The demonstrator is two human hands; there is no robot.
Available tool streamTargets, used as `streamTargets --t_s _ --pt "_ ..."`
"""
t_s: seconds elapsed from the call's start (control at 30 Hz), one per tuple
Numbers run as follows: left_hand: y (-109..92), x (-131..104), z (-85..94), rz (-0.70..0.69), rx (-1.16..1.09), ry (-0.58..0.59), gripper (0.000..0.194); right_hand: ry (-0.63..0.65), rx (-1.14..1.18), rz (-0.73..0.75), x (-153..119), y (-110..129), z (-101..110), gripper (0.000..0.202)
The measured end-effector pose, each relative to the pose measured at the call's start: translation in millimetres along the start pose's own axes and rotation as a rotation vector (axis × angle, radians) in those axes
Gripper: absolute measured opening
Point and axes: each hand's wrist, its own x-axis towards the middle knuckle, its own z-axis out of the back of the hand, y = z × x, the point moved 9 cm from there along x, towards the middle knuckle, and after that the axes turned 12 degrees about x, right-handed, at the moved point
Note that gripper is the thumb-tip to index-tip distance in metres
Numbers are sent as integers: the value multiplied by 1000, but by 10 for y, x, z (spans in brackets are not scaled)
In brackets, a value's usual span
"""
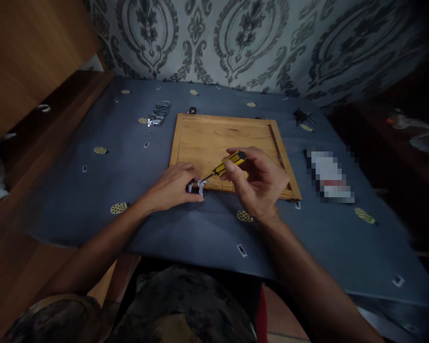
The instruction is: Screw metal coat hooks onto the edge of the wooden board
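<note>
Head view: we have the left hand (175, 186) at the seven o'clock edge of a framed wooden panel (218, 138), its grip pinching a small metal fitting (201, 188) between thumb and fingers. Our right hand (262, 178), over the panel's five o'clock part, has its grip closed around the yellow-and-black handle of a screwdriver (219, 169). The shaft slants down towards eight o'clock, its tip at the fitting; whether it sits in a screw is too small for us to tell.

The panel lies flat on the cloth-covered desk (200, 238), raised rim upwards. From its middle, we see loose metal pieces (159, 114) at ten o'clock, a small black object (192, 110) at eleven, just beyond the rim, a dark object (302, 116) at two, and a pixelated item (331, 176) between three and four.
</note>
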Motion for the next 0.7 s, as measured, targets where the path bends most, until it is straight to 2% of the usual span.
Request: streamTargets --t_s 0.2,0.43,0.6,0.7 --pt "-2 1 -11 -12 10 2 28 -2 18 27 -17 2 -12 15" --pt "-8 1 6 -9 -13 4 26 11 -45 12 -18 72 -17 24" --pt "-9 -4 7 -18 3 12 27 -97 11 -1 14 128 96 23" --pt "-4 -10 12 -22 2 0 28 -111 21 -16 29 100 115 24"
